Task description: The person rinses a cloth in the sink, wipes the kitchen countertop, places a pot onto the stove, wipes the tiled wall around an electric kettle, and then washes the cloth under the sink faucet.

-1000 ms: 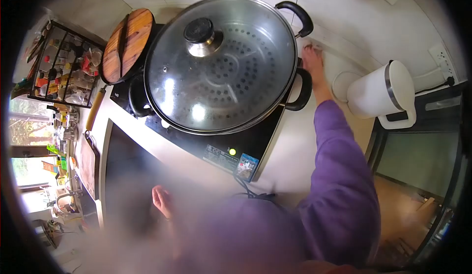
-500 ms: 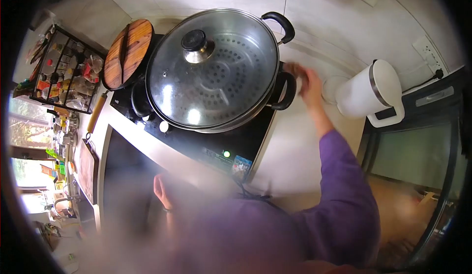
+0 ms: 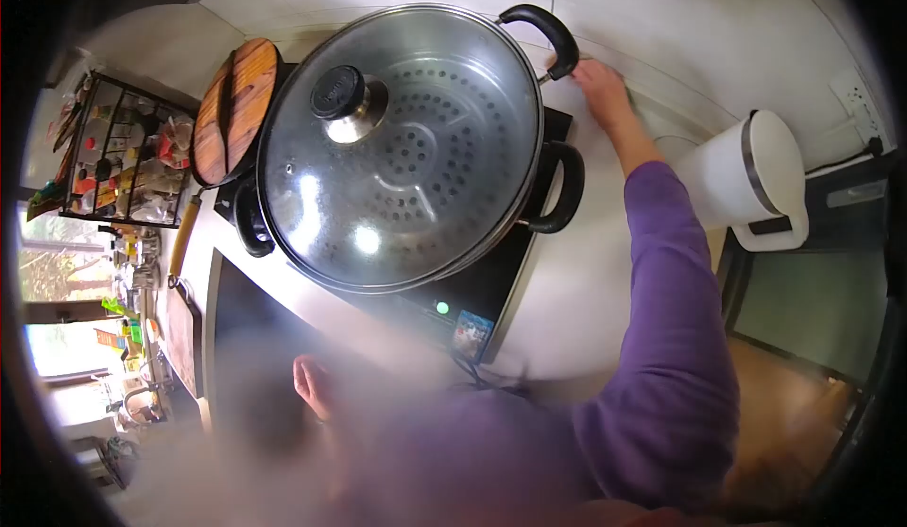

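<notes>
My right hand (image 3: 598, 88) reaches to the counter's back edge, just right of the pot's upper handle; its fingertips are partly hidden and whatever they may touch cannot be made out. A large steamer pot (image 3: 557, 187) with a glass lid (image 3: 416, 149) stands on a black induction cooktop (image 3: 510, 286) whose green light is lit. Nothing touches the lid's black knob (image 3: 338, 92). My left hand (image 3: 310, 385) is low in the view, near my body and away from the pot, with its fingers curled and partly blurred by haze.
A white kettle (image 3: 746, 177) stands right of my right forearm. Left of the pot are a wooden-lidded pan (image 3: 236, 111) and a rack of seasonings (image 3: 128, 149). A cutting board (image 3: 181, 333) lies farther left. A cable (image 3: 482, 376) runs below the cooktop.
My right hand drew back toward me beside the pot, then moved up to the counter's back edge. My left hand stays low. The camera view has shifted slightly.
</notes>
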The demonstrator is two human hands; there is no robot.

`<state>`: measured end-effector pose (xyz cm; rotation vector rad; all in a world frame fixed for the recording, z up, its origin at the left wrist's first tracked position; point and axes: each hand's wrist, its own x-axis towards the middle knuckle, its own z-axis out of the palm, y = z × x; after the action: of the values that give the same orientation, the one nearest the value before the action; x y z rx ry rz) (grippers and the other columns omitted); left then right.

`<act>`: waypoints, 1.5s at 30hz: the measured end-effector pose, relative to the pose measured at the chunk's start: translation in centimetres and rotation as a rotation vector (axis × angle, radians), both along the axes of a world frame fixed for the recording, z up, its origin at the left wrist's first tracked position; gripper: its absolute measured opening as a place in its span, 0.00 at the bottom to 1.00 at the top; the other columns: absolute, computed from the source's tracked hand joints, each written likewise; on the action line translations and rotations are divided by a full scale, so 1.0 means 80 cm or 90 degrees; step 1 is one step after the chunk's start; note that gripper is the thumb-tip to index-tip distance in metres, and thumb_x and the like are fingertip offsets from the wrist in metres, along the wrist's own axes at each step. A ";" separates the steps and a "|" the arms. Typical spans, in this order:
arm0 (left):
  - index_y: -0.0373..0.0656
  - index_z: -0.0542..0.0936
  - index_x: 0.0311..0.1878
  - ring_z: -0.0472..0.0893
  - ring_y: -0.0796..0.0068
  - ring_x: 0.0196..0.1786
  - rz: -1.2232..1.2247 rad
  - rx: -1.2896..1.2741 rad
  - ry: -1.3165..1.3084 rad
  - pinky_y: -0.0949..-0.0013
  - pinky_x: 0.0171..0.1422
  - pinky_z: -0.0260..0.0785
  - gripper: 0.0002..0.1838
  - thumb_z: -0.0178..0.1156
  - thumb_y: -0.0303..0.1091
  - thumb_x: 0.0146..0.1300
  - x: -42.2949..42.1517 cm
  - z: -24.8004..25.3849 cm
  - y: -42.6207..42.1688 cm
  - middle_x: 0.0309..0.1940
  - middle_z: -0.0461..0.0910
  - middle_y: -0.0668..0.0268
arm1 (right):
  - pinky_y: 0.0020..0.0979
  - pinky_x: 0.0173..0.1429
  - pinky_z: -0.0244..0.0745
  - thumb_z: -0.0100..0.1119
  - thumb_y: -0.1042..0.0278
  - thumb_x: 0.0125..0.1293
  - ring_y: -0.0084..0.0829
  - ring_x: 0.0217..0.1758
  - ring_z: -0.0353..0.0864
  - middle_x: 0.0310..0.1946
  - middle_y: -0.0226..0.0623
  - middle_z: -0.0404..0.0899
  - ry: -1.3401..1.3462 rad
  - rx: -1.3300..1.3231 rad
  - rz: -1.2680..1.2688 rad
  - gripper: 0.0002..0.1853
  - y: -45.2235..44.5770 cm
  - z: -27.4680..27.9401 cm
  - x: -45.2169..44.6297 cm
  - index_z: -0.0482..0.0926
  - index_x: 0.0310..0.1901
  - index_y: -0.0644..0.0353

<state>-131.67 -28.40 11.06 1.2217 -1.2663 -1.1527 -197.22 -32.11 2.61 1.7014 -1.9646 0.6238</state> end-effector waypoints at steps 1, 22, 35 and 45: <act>0.43 0.72 0.34 0.62 0.88 0.16 -0.007 0.008 0.006 0.83 0.17 0.49 0.13 0.48 0.42 0.67 0.000 -0.003 -0.002 0.18 0.67 0.74 | 0.37 0.52 0.68 0.48 0.69 0.58 0.36 0.49 0.73 0.43 0.36 0.75 0.028 0.005 -0.067 0.09 0.026 -0.004 -0.007 0.75 0.39 0.58; 0.42 0.71 0.33 0.63 0.86 0.16 -0.024 0.037 0.009 0.82 0.16 0.52 0.13 0.47 0.41 0.68 0.006 -0.007 -0.004 0.18 0.67 0.72 | 0.43 0.44 0.71 0.46 0.74 0.53 0.50 0.37 0.75 0.30 0.49 0.76 -0.215 -0.168 -0.015 0.11 -0.032 0.066 0.117 0.72 0.39 0.62; 0.42 0.73 0.34 0.64 0.86 0.17 0.065 -0.014 0.039 0.82 0.17 0.53 0.13 0.47 0.41 0.68 0.071 -0.010 0.012 0.19 0.68 0.72 | 0.37 0.57 0.66 0.44 0.72 0.59 0.44 0.53 0.71 0.49 0.48 0.74 -0.152 0.101 0.048 0.14 -0.017 -0.119 -0.017 0.75 0.46 0.62; 0.41 0.72 0.35 0.63 0.86 0.16 0.049 0.025 0.092 0.82 0.16 0.53 0.14 0.47 0.42 0.68 0.096 -0.021 0.044 0.19 0.68 0.71 | 0.38 0.56 0.66 0.48 0.71 0.57 0.44 0.54 0.70 0.48 0.47 0.73 -0.318 -0.005 -0.077 0.15 0.111 -0.009 0.147 0.74 0.47 0.59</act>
<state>-123.99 -24.92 9.34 1.1838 -1.0843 -1.1922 -185.48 -23.27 1.93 1.5071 -2.3704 1.0915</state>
